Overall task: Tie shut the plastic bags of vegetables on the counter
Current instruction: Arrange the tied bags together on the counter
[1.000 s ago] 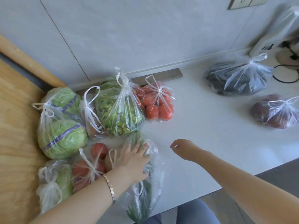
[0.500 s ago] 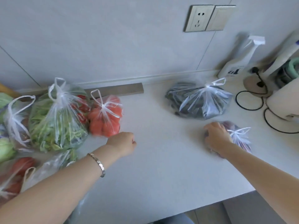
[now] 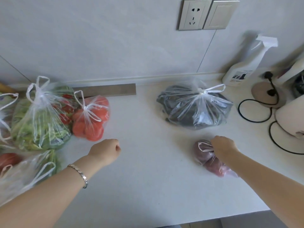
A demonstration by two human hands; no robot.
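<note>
So our right hand (image 3: 224,148) grips the bag of reddish-purple vegetables (image 3: 212,165) on the counter (image 3: 148,178), left hand (image 3: 105,152) curled into an empty fist.

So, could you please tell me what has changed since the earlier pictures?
The left hand lifted off the near-left bag and moved right; it now hangs curled, empty, above the counter. The right hand reached right and grips the red bag by its knot. The dark bag and tomato bag stayed put.
</note>
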